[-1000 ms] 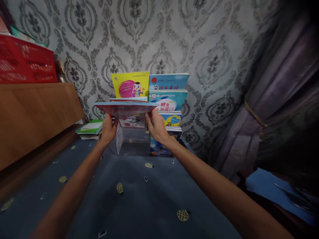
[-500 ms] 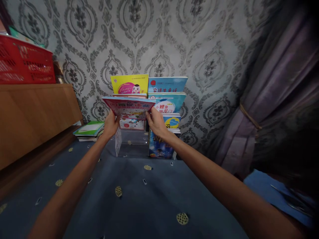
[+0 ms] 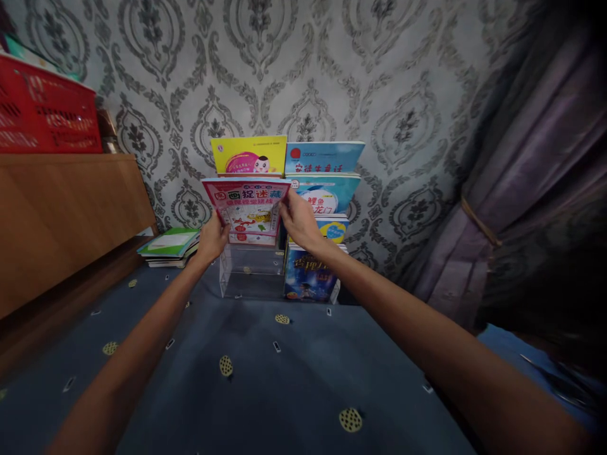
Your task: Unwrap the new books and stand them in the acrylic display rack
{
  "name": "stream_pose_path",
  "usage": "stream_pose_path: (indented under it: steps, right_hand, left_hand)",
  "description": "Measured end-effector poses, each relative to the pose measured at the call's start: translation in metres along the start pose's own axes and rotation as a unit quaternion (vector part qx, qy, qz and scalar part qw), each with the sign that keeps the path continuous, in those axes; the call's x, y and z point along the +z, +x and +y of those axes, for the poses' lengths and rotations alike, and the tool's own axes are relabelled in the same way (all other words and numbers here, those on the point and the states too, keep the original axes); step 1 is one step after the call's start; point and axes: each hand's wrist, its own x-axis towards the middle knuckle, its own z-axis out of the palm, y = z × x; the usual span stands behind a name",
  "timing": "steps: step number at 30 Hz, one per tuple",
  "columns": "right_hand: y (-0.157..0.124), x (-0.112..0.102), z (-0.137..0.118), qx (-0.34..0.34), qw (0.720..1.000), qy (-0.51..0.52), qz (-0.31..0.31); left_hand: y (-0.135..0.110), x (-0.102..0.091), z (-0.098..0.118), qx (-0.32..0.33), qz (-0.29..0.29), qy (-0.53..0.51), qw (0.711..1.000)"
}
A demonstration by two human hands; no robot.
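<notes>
A pink picture book (image 3: 251, 212) is held by its two side edges, its cover facing me and nearly upright. My left hand (image 3: 212, 239) is closed on its left edge, and my right hand (image 3: 300, 221) grips the right edge. The book is in front of the left column of a clear tiered book rack (image 3: 251, 285). Behind it a yellow book (image 3: 249, 155) stands in the top tier. On the right column are a blue book (image 3: 325, 158), a light-blue book (image 3: 334, 191) and a dark blue book (image 3: 308, 278), partly covered by my right hand and forearm.
A stack of books (image 3: 171, 245) with a green one on top lies left of the rack. Further left, a red basket (image 3: 52, 114) rests on a wooden cabinet (image 3: 71, 215). A tied purple curtain (image 3: 502, 196) hangs at the right. Everything low stands on a dark blue patterned cloth (image 3: 256, 385).
The pink book has tipped from a steep backward slant to nearly upright and sits slightly lower, so more of its cover shows. Both hands stay on its edges. The view has shifted slightly.
</notes>
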Motion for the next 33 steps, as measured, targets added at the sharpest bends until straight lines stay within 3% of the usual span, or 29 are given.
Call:
stream_pose_path:
  steps: [6, 13, 19, 28, 33]
  right_hand:
    - [0.001, 0.002, 0.006, 0.023, 0.999, -0.025, -0.016]
    - [0.004, 0.002, 0.011, 0.002, 1.000, -0.014, -0.011]
    - [0.006, 0.001, 0.012, 0.001, 1.000, -0.018, 0.001]
    - [0.021, 0.004, 0.012, 0.046, 0.997, -0.056, 0.030]
    - [0.021, 0.005, 0.009, 0.031, 0.998, -0.053, 0.025]
  left_hand:
    - [0.001, -0.001, 0.005, 0.000, 0.031, -0.023, 0.999]
    - [0.006, -0.009, 0.012, -0.008, 0.041, -0.052, 0.998]
    - [0.006, -0.007, 0.016, 0.014, 0.101, -0.053, 0.993]
    - [0.024, -0.004, 0.015, -0.064, 0.014, -0.049, 0.997]
    - [0.033, 0.000, 0.015, -0.070, 0.038, -0.050, 0.996]
